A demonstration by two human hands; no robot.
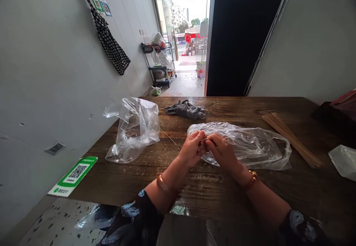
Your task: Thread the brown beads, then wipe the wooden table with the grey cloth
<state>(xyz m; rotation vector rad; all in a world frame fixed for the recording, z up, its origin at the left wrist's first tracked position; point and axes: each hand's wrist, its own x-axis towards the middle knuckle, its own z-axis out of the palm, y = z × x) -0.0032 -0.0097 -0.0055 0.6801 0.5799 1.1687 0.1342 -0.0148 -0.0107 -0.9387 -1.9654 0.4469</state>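
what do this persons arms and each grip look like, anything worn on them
The left grip and right grip are ungloved. The left sleeve is black with pale blue printed motifs; at that wrist is a smooth amber-brown bangle. The right sleeve is dark with pale motifs, its wrist wearing a shiny amber beaded bracelet.

We log passable tabletop (164, 160) between the standing bag (147, 123) and left hand (194, 148), crossed by a thin straw (170, 138). Obstacles: spread bag (253, 142) just beyond right hand (222, 149), grey cloth (186, 109) farther back, stick bundle (292, 140) rightward.
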